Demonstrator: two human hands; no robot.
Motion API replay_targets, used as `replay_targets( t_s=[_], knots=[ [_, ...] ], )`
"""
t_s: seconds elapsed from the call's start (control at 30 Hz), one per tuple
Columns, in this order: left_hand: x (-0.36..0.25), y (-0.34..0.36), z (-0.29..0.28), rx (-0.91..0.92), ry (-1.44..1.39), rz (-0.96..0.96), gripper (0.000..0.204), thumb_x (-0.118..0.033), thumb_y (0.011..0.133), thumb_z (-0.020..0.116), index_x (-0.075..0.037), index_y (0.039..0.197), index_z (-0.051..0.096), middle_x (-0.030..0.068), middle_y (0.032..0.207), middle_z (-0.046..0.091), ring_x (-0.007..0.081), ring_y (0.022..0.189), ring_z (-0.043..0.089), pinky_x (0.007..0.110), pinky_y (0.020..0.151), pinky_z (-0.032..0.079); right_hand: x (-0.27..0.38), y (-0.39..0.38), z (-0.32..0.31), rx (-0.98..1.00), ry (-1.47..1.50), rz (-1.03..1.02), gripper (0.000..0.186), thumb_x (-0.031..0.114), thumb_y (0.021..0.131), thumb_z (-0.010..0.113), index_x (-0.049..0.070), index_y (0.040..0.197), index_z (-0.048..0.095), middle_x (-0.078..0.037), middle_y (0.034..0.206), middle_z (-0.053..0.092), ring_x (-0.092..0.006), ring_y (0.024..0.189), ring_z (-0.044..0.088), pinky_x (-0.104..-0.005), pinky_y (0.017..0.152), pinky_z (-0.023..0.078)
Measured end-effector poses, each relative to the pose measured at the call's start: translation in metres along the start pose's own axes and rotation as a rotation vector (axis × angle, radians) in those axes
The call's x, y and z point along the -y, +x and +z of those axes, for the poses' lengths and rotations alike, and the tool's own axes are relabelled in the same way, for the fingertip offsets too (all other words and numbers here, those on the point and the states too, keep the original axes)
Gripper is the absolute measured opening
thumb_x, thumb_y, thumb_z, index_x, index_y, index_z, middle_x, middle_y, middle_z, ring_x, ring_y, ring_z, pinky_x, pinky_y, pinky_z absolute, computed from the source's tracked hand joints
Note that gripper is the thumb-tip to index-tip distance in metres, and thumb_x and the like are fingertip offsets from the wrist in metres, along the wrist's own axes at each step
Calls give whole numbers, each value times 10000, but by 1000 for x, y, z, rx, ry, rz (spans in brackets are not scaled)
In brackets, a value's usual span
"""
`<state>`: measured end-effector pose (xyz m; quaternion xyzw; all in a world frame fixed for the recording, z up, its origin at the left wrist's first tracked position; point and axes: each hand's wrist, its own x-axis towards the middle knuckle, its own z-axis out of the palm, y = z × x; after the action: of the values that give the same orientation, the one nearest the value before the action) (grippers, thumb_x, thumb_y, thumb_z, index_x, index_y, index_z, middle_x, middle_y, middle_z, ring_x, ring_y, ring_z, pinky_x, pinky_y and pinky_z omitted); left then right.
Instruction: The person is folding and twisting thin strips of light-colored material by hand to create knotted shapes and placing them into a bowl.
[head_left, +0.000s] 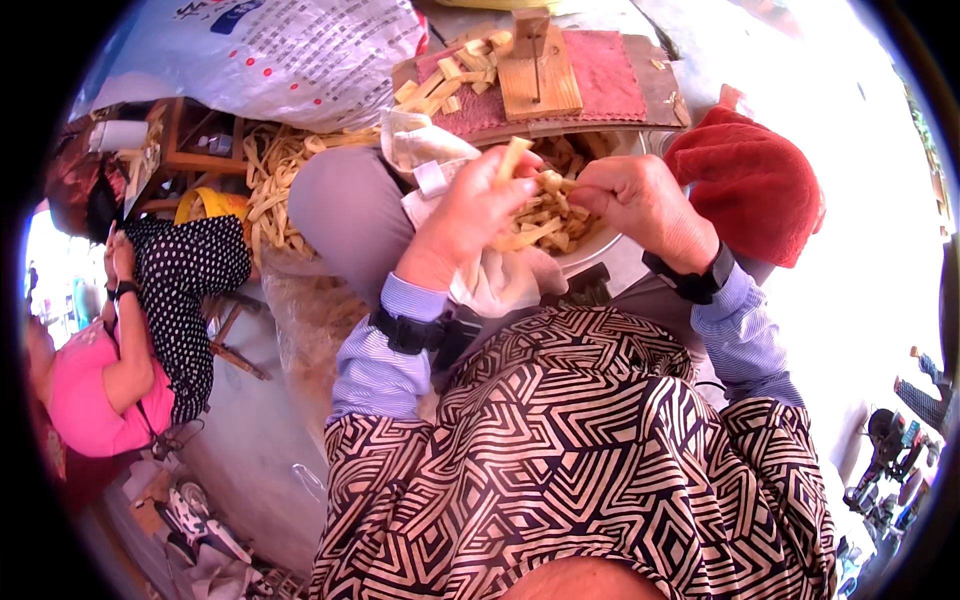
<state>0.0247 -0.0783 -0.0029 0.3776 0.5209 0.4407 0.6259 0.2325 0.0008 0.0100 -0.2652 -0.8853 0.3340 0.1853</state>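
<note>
My left hand (468, 208) is closed around a flat, pale yellow strip (513, 160), whose end sticks up past the fingers. Close by on the right, my right hand (645, 203) pinches a short knotted-looking piece of similar strip (556, 182) between thumb and fingers. Whether both hands hold one strip or two, I cannot tell. Beneath them a pale round basin (602, 246) is heaped with folded yellow pieces (562, 226). A cream cloth (500, 285) lies across my lap below the left hand.
Beyond the basin, a board with red cloth (612, 85) bears a wooden block (540, 88) with an upright metal spike, and cut pieces (450, 82). Loose long strips (272, 190) pile at left, below a white printed sack (280, 60). A red towel (745, 185) covers my right knee. Another person (110, 385) sits left.
</note>
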Motion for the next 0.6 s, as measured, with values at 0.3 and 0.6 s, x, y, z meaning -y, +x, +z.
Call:
replay_targets(
  t_s=[0.3, 0.6],
  knots=[
    [-11, -7, 27, 238, 101, -191, 195, -74, 926, 456, 0, 945, 635, 72, 672, 622, 78, 437, 486, 221, 414, 381, 22, 14, 16, -148, -107, -222, 186, 134, 804, 680, 68, 975, 651, -126, 863, 639, -312, 853, 621, -390, 721, 506],
    [-66, 7, 20, 194, 344, 114, 241, -229, 917, 611, -16, 825, 675, -26, 587, 532, 56, 541, 470, 202, 505, 384, 7, -6, -27, 32, 412, 208, 190, 202, 890, 634, 36, 836, 709, 4, 561, 563, -80, 492, 480, -253, 446, 380]
  ],
)
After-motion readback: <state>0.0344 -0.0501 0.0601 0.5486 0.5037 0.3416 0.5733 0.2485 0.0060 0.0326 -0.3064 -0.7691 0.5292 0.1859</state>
